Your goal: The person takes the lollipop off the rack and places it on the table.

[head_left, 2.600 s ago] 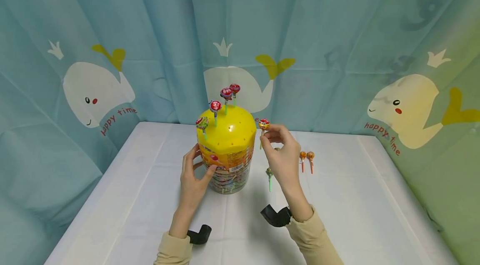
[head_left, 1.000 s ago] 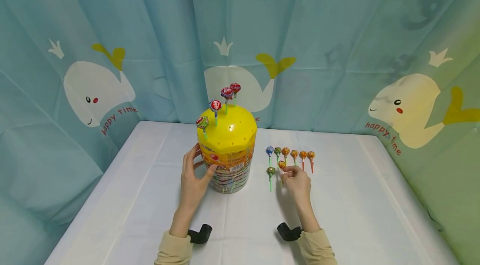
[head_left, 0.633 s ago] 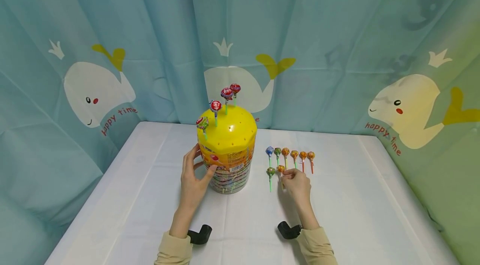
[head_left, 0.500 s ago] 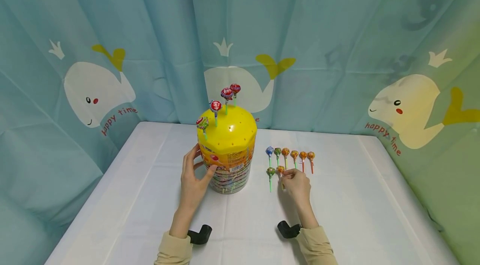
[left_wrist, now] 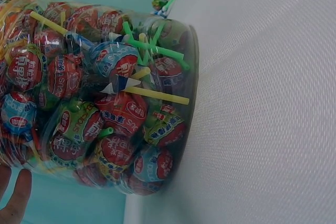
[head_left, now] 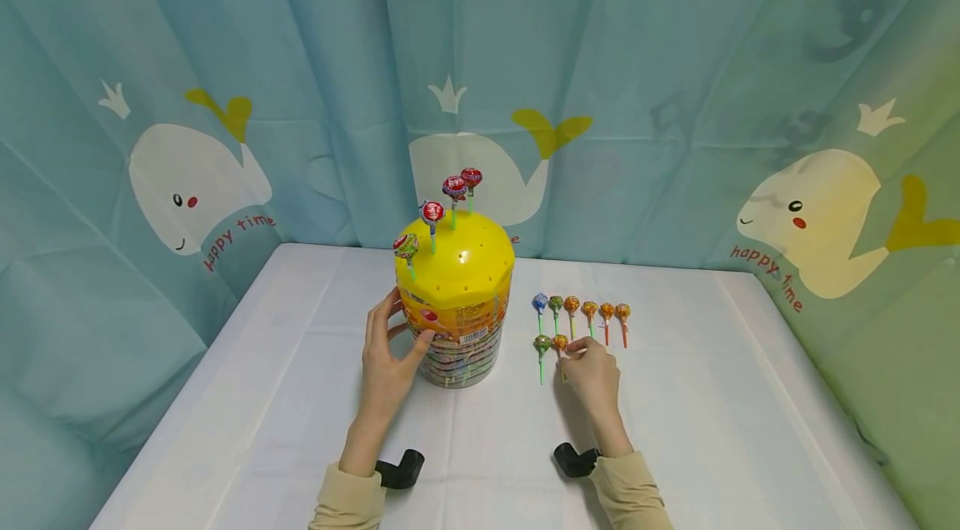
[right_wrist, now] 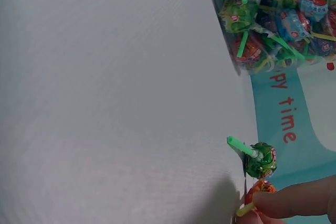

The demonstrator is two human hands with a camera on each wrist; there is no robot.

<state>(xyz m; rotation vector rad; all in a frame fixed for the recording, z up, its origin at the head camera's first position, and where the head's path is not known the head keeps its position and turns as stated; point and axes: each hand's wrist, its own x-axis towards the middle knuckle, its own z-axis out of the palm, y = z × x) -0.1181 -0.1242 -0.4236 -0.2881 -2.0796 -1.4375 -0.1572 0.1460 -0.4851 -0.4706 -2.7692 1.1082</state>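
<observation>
White worktop [head_left: 712, 422] carries everything, and on it, left of the lollipops, stands an upright clear jar [head_left: 465, 322], filled with wrapped sweets. On its yellow lid [head_left: 465, 259] four lollipops [head_left: 432, 212] stand on their sticks. The left hand [head_left: 386, 367] has its grip curved around the jar's side, which probably steadies it. Behind the right hand [head_left: 595, 376] lies a row of six lollipops [head_left: 590, 309]. This hand's grip is nearly closed, pinching an orange lollipop [head_left: 560, 342], low at the worktop, just beside a green lollipop [head_left: 542, 342]. In my judgement, the step in hand is laying the orange one into this second row; the next move calls for aligning its stick, then releasing gently, without rolling it.
</observation>
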